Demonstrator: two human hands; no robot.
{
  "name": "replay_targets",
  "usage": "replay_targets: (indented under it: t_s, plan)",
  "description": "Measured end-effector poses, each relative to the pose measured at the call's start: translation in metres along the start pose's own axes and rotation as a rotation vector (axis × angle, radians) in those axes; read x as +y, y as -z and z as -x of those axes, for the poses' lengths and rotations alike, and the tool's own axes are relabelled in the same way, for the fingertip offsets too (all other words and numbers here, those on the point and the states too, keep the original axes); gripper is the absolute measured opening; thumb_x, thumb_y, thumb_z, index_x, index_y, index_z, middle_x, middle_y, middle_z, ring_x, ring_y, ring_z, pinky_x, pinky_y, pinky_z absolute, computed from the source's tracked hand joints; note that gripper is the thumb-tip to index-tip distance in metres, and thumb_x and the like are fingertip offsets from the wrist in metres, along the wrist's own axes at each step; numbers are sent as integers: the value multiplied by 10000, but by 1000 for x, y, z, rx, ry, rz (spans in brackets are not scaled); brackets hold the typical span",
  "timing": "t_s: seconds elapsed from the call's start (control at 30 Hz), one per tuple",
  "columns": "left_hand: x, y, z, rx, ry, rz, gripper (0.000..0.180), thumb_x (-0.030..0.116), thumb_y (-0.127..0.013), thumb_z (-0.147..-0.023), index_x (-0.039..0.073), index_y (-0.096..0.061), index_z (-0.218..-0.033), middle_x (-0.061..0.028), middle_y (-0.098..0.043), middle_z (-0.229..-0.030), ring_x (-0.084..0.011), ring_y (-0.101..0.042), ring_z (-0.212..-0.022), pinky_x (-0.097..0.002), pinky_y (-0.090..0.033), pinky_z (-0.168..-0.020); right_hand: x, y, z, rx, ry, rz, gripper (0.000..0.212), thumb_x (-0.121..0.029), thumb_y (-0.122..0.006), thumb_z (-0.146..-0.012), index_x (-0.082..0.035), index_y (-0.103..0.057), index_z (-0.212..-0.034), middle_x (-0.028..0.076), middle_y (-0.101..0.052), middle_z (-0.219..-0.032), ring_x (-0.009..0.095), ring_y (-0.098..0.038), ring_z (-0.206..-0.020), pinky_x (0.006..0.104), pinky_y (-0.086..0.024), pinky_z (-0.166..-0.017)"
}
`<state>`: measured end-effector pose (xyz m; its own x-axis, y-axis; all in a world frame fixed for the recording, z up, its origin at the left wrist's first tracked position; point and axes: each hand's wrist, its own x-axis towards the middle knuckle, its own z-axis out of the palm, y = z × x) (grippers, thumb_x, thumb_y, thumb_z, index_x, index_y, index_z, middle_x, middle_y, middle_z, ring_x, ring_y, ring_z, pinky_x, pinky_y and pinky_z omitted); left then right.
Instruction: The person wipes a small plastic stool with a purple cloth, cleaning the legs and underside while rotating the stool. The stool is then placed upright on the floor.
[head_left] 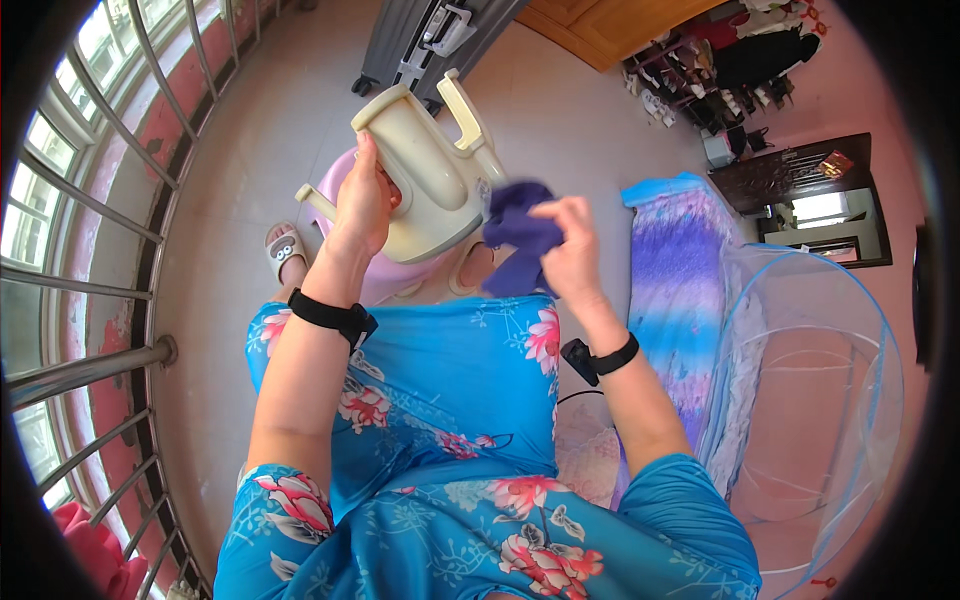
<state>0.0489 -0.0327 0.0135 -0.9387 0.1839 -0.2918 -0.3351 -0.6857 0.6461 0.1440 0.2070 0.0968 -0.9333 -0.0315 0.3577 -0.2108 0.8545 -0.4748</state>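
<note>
You held a cream plastic electric kettle (pixel 430 180) tipped on its side above a pale pink basin (pixel 345 180) on the tiled floor (pixel 250 130), caught mid-wipe. Your left hand (pixel 362 200) was wrapped around its base end, fingers pressed against the smooth, slightly yellowed shell. Your right hand (pixel 570 240) pinched a bunched purple cloth (pixel 520 240), soft and crumpled, touching the kettle's side near the boxy handle. By the look of it, cleaning the outer wall was the step in hand; the next stroke would call for a firm left grip while the cloth was drawn over the curved body. Black bands circled both wrists. Around you: window bars (pixel 90 270) to the left, a striped blue and purple mattress (pixel 680 270) and a blue mesh net cover (pixel 820 380) to the right.
</note>
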Motion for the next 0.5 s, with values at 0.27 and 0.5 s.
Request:
replay_targets:
  t_s: [0.27,0.5]
  plan:
    - [2,-17,7,210,-2,104,640,602,-364,-1072,44,-636,-1232,-25,-619,-971,-103,-485,-761,-265,-394,-673,-51,-72,-32,-54,442,30,492,20,-665,-766,-169,-627,-1219,138,-532,-1276,394,-527,-1138,481,-446,-982]
    - [14,-5,6,227,64,-311,672,643,-353,-1056,75,-630,-1284,-16,-627,-987,-111,-507,-728,-268,-408,-623,-61,-92,-83,-46,444,-225,349,66,-613,-770,-116,-634,-1067,129,-553,-1116,398,-546,-1028,483,-470,-877]
